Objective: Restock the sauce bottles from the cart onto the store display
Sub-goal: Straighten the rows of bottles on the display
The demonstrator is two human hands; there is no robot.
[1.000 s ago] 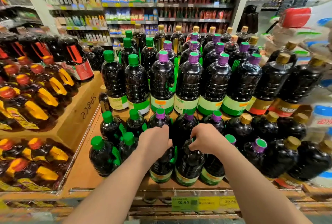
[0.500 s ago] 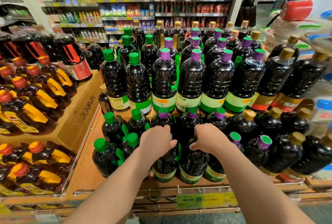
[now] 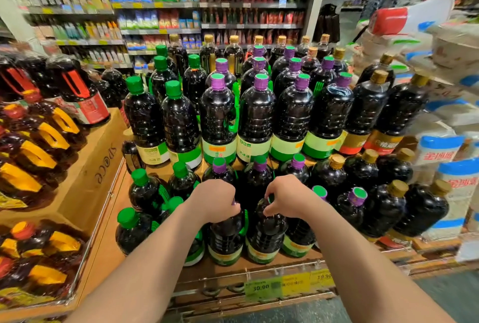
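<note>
Two dark sauce bottles with green labels stand side by side in the front row of the display's lower tier [image 3: 259, 267]. My left hand [image 3: 216, 199] grips the top of the left bottle [image 3: 225, 239], hiding its cap. My right hand [image 3: 286, 197] grips the neck of the right bottle [image 3: 264, 238], its cap also covered. Several more bottles with purple and green caps stand behind on the lower tier, and taller rows fill the upper tier [image 3: 256, 120]. No cart is in view.
A cardboard tray [image 3: 85, 182] of orange-handled bottles lies at the left. Gold-capped dark bottles [image 3: 383, 206] and white blue-lidded jars [image 3: 453, 193] crowd the right. Yellow price tags [image 3: 261, 287] hang on the front rail. Stocked store shelves stand behind.
Both hands stay on the two front bottles, which have shifted slightly toward the front edge. The view has drawn a little closer and lower.
</note>
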